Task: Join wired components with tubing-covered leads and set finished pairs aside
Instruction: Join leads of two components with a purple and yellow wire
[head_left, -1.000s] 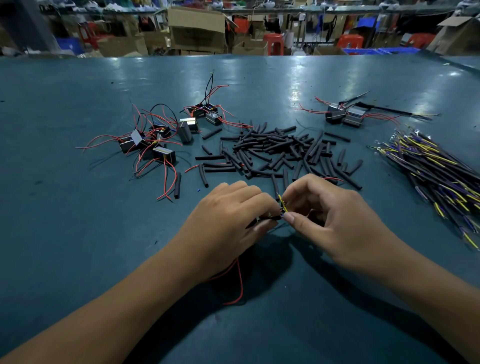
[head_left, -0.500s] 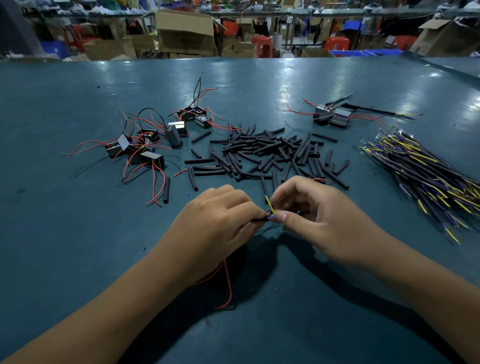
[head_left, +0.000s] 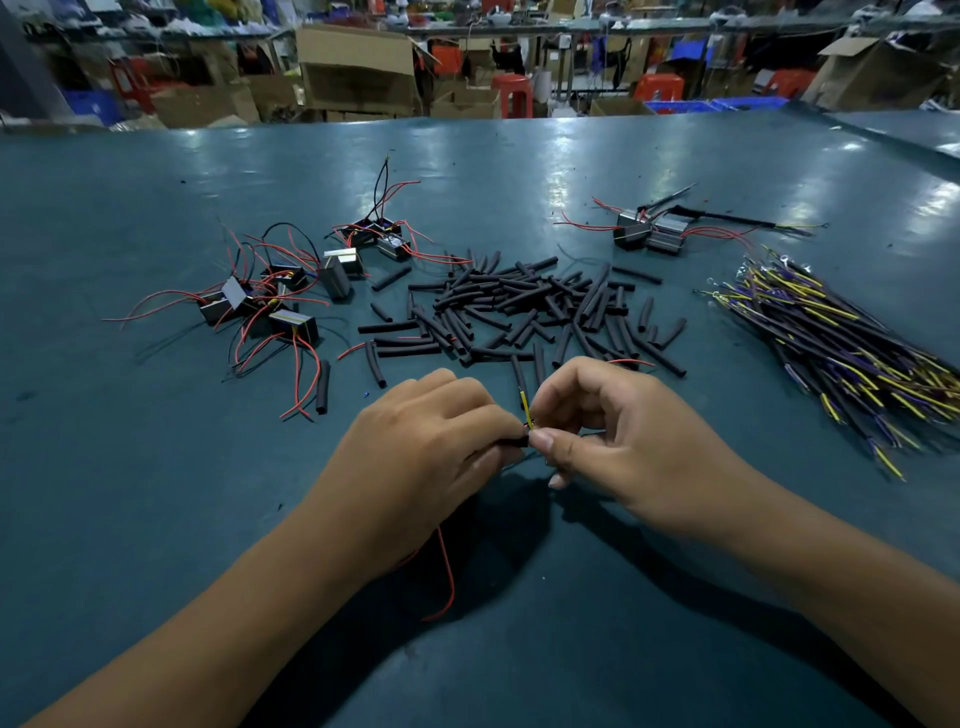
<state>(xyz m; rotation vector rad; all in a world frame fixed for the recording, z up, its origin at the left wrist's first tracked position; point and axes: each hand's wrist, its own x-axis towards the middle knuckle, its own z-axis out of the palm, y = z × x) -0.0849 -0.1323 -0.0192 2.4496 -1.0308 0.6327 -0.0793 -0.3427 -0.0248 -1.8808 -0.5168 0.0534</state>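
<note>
My left hand pinches a short black tubing piece at its fingertips, and a red wire trails out from under its palm. My right hand pinches a thin yellow lead that sticks up where the two hands meet. Whatever component the left hand holds is hidden inside the palm. Behind the hands lies a loose heap of black tubing pieces. Several black box components with red wires lie at the left. A joined pair sits at the back right.
A bundle of yellow and purple leads in black sleeves lies along the right side. The teal table stretches to a far edge, with cardboard boxes and red stools beyond it.
Both hands have stayed together at the same joint, with only small finger shifts. The view has drifted slightly, so the parts sit a little further left than before.
</note>
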